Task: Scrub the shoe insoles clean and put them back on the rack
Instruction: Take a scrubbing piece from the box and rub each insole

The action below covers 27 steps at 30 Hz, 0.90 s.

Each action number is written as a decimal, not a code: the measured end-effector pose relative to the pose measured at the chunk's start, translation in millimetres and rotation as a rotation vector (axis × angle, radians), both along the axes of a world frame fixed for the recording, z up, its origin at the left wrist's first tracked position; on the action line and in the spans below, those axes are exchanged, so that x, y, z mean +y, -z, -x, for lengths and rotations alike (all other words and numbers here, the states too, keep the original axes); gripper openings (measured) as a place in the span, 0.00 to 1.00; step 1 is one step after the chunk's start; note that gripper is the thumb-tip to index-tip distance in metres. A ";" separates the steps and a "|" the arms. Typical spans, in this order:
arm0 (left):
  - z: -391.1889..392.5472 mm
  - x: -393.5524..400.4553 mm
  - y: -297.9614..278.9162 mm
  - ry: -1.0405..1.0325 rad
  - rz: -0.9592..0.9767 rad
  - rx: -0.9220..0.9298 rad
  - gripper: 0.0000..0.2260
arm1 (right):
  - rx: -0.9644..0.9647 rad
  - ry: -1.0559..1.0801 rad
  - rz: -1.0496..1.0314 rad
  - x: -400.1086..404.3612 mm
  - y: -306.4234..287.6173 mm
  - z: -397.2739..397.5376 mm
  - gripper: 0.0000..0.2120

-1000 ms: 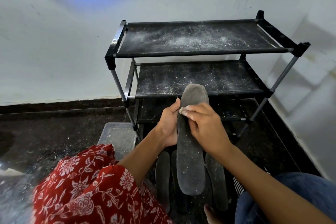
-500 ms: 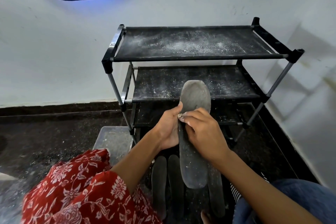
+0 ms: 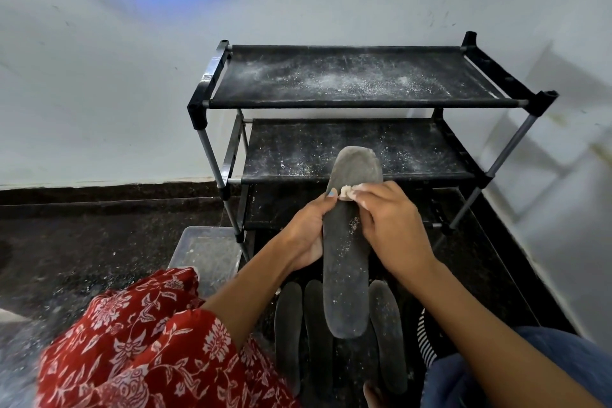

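A long dark grey insole (image 3: 346, 275) is held upright in front of the black shoe rack (image 3: 357, 103). My left hand (image 3: 306, 232) grips its left edge near the middle. My right hand (image 3: 387, 225) pinches a small whitish scrub pad (image 3: 346, 191) against the insole's upper part. White powder specks lie on the insole. Three more dark insoles (image 3: 288, 318) lie side by side on the floor below, partly hidden by the held one.
The rack's shelves are dusted with white powder. A clear plastic tub (image 3: 205, 252) stands on the dark floor left of the rack. White wall runs behind and to the right. My red floral cloth (image 3: 139, 341) and blue jeans (image 3: 496, 374) fill the bottom.
My right hand has slid the pad slightly along the upper insole, and powder specks now show on the insole beside it. The view has shifted a little; my left hand keeps its grip.
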<state>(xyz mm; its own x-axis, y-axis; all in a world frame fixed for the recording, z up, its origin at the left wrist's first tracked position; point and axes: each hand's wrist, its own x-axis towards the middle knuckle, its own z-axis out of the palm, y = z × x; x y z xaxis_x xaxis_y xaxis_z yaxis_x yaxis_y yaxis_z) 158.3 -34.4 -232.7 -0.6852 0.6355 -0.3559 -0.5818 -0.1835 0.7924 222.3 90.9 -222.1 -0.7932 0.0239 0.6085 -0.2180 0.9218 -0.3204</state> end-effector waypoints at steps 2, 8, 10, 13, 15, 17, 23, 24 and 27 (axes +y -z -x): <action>-0.7 -1.1 0.3 0.000 0.002 0.012 0.13 | -0.044 -0.029 -0.027 -3.4 4.5 -1.8 0.12; 1.8 -3.7 2.0 -0.021 0.008 -0.012 0.14 | -0.176 -0.157 -0.013 -10.7 9.1 -11.6 0.12; 1.6 -2.8 1.3 -0.028 0.001 -0.013 0.13 | -0.126 -0.178 0.050 -10.1 4.6 -13.3 0.10; 0.2 -0.9 -1.1 -0.026 -0.025 -0.006 0.13 | 0.033 -0.067 0.095 -0.7 0.9 -8.2 0.11; -1.5 -0.2 -1.4 -0.021 -0.035 0.005 0.13 | 0.030 0.026 0.083 3.3 1.9 -3.7 0.12; -3.1 1.0 -1.4 -0.023 -0.036 0.007 0.13 | -0.021 0.039 0.056 2.1 4.5 -3.4 0.11; -0.8 2.9 -0.9 -0.004 -0.019 -0.033 0.14 | -0.202 -0.084 0.012 -0.8 2.9 -19.2 0.07; -0.7 3.5 -2.2 0.018 -0.025 -0.049 0.15 | -0.180 -0.066 0.031 0.8 2.8 -20.1 0.07; -3.6 6.7 -7.0 0.101 -0.018 -0.078 0.18 | -0.100 -0.017 0.066 2.6 2.6 -21.2 0.10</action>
